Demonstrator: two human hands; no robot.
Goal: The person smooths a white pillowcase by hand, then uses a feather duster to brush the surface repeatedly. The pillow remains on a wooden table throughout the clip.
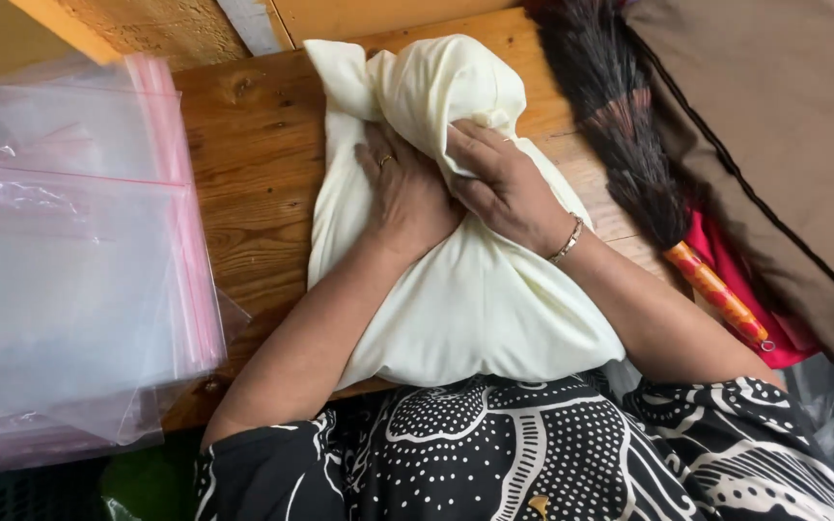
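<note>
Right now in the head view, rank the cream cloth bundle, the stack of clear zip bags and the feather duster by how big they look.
1. Stack of clear zip bags, though cut off by the frame's left edge.
2. Cream cloth bundle, close behind; both hands rest on it.
3. Feather duster, clearly smallest.

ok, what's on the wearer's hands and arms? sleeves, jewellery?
Both forearms are bare. The left hand has a ring on one finger. The right hand has a thin metal bracelet at the wrist. The black-and-white patterned garment shows only at the torso.
</note>
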